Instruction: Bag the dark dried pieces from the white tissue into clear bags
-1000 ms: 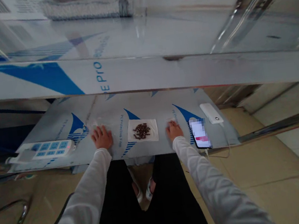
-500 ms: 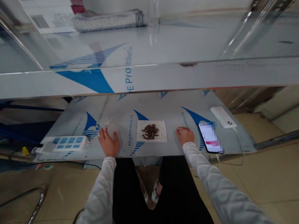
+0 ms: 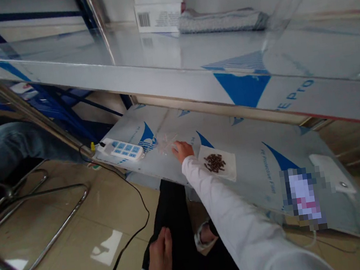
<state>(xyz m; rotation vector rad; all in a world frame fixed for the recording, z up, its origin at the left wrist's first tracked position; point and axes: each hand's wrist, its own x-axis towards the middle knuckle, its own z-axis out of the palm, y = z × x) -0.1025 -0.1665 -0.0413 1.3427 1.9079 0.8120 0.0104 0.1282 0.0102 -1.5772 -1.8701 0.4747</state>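
Note:
My right hand [image 3: 182,150] reaches across over the lower shelf, its thumb and forefinger a little apart at the edge of a crumpled clear plastic piece, perhaps a bag [image 3: 165,143]. Whether the fingertips touch the plastic I cannot make out. Just right of that hand, a pile of small dark brown screw-like pieces [image 3: 215,163] lies on a square white sheet [image 3: 230,171]. Low over my thigh is my left hand [image 3: 161,256], its fingers stretched out with nothing in them.
A white power strip [image 3: 126,151] with blue sockets lies left, its black cable hanging down. A phone [image 3: 304,198] and a white power bank [image 3: 331,171] lie right. An upper shelf [image 3: 165,81] overhangs, holding boxes, a folded cloth [image 3: 222,21] and a clear bottle [image 3: 287,6]. Someone's leg shows far left.
The view has swung left. My left hand has come off the shelf down to my thigh. My right hand has crossed over leftward to the clear plastic, and its fingers have loosened from a fist.

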